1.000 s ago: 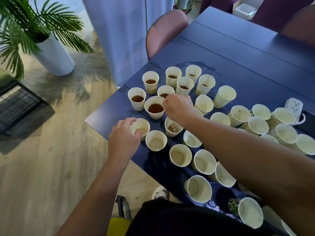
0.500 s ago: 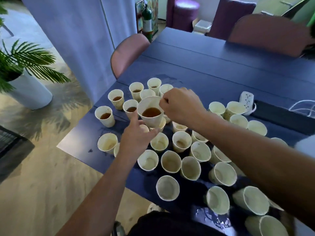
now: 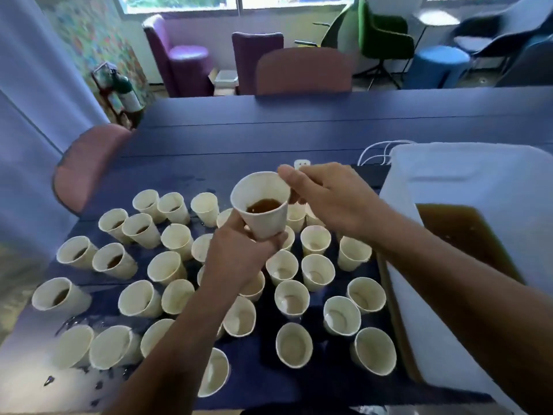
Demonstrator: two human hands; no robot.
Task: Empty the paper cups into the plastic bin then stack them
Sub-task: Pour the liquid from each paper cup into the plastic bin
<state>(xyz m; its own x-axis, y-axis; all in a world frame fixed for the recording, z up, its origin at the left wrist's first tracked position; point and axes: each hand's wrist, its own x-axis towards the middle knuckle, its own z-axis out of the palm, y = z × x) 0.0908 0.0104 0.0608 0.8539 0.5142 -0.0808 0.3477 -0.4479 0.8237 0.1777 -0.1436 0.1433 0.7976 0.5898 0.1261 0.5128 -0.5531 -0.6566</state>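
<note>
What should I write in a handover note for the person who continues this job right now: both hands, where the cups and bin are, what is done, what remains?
Left hand grips the lifted cup near its base; the cup holds brown liquid.
Right hand pinches the same cup's rim.
Plastic bin stands on the table's right side, with brown liquid already inside.
Done: most near cups, such as this one, look empty.
Left: pour the lifted cup into the bin, empty the far-left cups that hold liquid, such as this one, then stack all; no stack is visible yet.

cream paper cups (image 3: 291, 298): matt paper
white plastic bin (image 3: 466, 187): smooth, translucent plastic
dark blue table (image 3: 269, 136): smooth, matt
</note>
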